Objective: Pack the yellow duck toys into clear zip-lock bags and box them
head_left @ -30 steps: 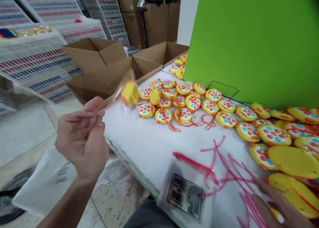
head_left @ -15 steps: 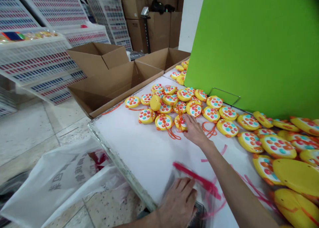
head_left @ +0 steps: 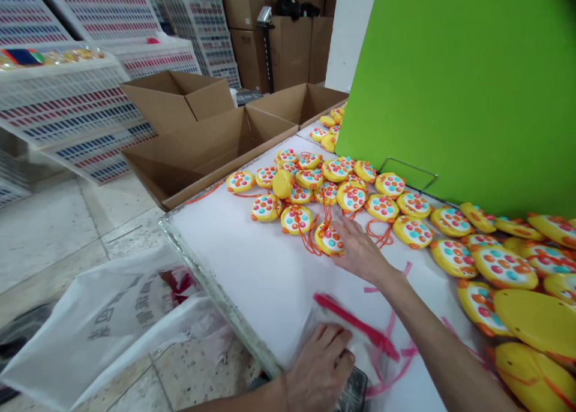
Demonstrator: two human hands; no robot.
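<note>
My right hand (head_left: 362,251) reaches across the white table (head_left: 252,262) and its fingers close on a small yellow round toy (head_left: 329,238) with coloured buttons and an orange cord, drawn a little out of the heap. My left hand (head_left: 320,365) lies with fingers spread flat on a stack of clear plastic bags (head_left: 355,346) with pink zip strips at the near table edge. Several more yellow toys (head_left: 382,205) are spread along the middle and right of the table.
A green board (head_left: 468,82) stands upright behind the toys. Open cardboard boxes (head_left: 202,142) sit to the left of the table, with white crates (head_left: 67,94) beyond them. A white sack (head_left: 108,322) lies on the floor beside the table corner.
My left hand let go of a bagged toy it held up and came down onto the bags. My right hand reached out to the heap and pulled one toy toward me.
</note>
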